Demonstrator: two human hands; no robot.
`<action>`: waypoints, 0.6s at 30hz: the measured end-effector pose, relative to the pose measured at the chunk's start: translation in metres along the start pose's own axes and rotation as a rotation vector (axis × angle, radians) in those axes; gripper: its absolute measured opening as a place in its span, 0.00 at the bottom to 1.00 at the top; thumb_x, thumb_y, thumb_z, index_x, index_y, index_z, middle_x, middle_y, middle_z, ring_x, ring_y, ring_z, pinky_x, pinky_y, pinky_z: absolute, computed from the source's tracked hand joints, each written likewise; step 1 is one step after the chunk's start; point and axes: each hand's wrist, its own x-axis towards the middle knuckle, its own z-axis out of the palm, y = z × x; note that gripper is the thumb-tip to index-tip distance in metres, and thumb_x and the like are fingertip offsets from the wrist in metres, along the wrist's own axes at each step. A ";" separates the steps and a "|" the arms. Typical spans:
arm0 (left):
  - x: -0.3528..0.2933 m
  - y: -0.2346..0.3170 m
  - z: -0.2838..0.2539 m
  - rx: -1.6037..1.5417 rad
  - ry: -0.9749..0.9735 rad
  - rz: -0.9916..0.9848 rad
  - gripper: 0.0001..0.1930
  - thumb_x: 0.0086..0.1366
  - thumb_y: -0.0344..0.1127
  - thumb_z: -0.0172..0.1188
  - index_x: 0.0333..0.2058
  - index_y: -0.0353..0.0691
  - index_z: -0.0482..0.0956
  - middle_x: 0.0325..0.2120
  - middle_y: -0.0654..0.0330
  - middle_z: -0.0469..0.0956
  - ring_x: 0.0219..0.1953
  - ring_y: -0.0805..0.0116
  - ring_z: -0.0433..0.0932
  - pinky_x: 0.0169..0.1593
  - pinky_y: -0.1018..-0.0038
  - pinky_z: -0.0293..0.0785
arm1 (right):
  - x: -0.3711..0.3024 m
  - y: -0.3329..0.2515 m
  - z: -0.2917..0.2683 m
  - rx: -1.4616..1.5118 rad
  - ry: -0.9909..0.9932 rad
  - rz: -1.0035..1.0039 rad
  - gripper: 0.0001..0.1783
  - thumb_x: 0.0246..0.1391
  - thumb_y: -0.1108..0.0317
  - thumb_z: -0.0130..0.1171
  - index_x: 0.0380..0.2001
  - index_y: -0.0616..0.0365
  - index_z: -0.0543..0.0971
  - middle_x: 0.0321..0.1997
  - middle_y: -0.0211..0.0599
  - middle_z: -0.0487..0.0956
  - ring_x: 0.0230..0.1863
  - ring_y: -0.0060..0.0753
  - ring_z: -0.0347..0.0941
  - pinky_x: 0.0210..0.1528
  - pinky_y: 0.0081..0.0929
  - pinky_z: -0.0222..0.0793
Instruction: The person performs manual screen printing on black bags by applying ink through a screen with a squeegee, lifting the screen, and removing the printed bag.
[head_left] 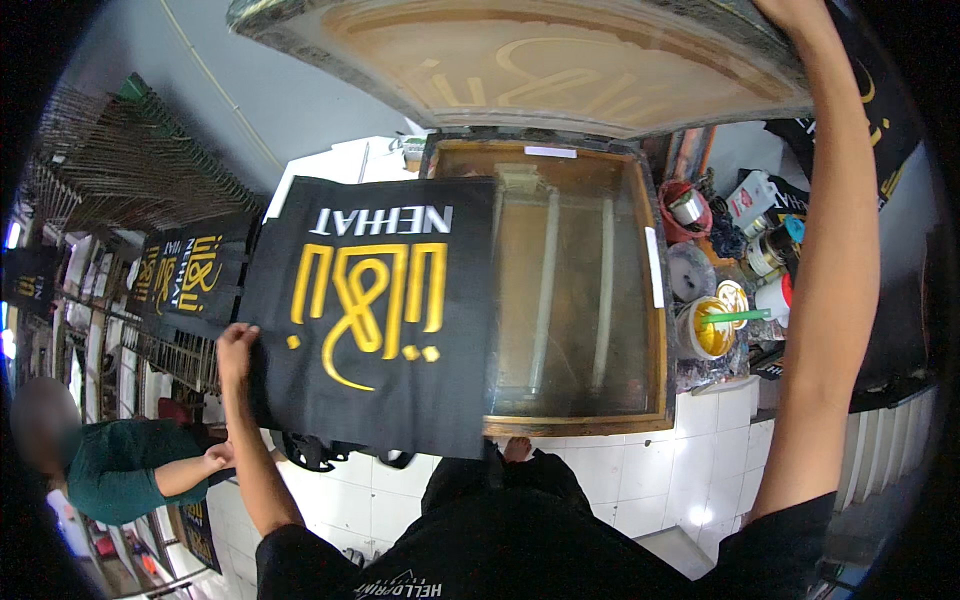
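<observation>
My left hand [237, 350] pinches the left edge of a black tote bag [275, 265], printed with white lettering and a gold calligraphic design. The bag overlaps the left part of a wood-framed glass-topped table [575, 300]; its handles hang at the near edge. My right hand [793, 12], partly cut off at the upper border, grips the right end of a raised screen-printing frame [560, 65]. Its fingers are mostly out of sight. The frame tilts up above the far side of the table, with the same design faintly visible on its mesh.
To the right are a tub of yellow ink [708, 338] with a green-handled tool [735, 316] and several cans and jars. Drying racks [130, 150] stand at left with printed bags [185, 270] on them. Another person in a green shirt [120, 460] is at lower left.
</observation>
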 end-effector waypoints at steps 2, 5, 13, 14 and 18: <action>0.008 0.000 -0.028 0.373 0.329 0.017 0.12 0.64 0.33 0.65 0.43 0.32 0.83 0.38 0.50 0.86 0.40 0.52 0.84 0.49 0.64 0.77 | 0.005 0.002 0.001 0.023 0.012 -0.029 0.24 0.45 0.58 0.75 0.40 0.66 0.87 0.35 0.53 0.87 0.34 0.40 0.84 0.44 0.34 0.78; 0.002 0.017 0.009 0.581 0.565 0.330 0.17 0.65 0.36 0.64 0.50 0.34 0.82 0.50 0.43 0.82 0.52 0.43 0.81 0.55 0.57 0.76 | 0.005 0.002 0.002 0.057 0.012 -0.024 0.22 0.44 0.60 0.74 0.39 0.67 0.86 0.33 0.52 0.87 0.32 0.36 0.82 0.42 0.34 0.76; -0.063 0.035 0.228 0.749 -0.057 0.771 0.22 0.61 0.45 0.67 0.48 0.37 0.79 0.45 0.51 0.77 0.50 0.51 0.74 0.52 0.58 0.68 | -0.001 0.006 0.004 0.086 0.048 -0.180 0.23 0.43 0.61 0.74 0.39 0.68 0.86 0.31 0.50 0.87 0.30 0.33 0.80 0.40 0.34 0.76; -0.066 0.034 0.236 0.802 -0.003 0.797 0.21 0.61 0.45 0.66 0.48 0.37 0.79 0.44 0.52 0.76 0.50 0.52 0.73 0.52 0.58 0.67 | 0.002 0.007 0.004 0.116 0.028 -0.140 0.23 0.43 0.61 0.74 0.38 0.68 0.86 0.30 0.51 0.87 0.30 0.34 0.80 0.40 0.34 0.76; -0.068 0.029 0.230 0.722 -0.065 0.684 0.20 0.63 0.44 0.63 0.48 0.37 0.79 0.43 0.52 0.75 0.50 0.53 0.72 0.52 0.59 0.66 | 0.007 0.013 0.001 0.053 -0.019 -0.065 0.22 0.42 0.60 0.75 0.37 0.68 0.86 0.29 0.53 0.86 0.28 0.34 0.80 0.38 0.35 0.76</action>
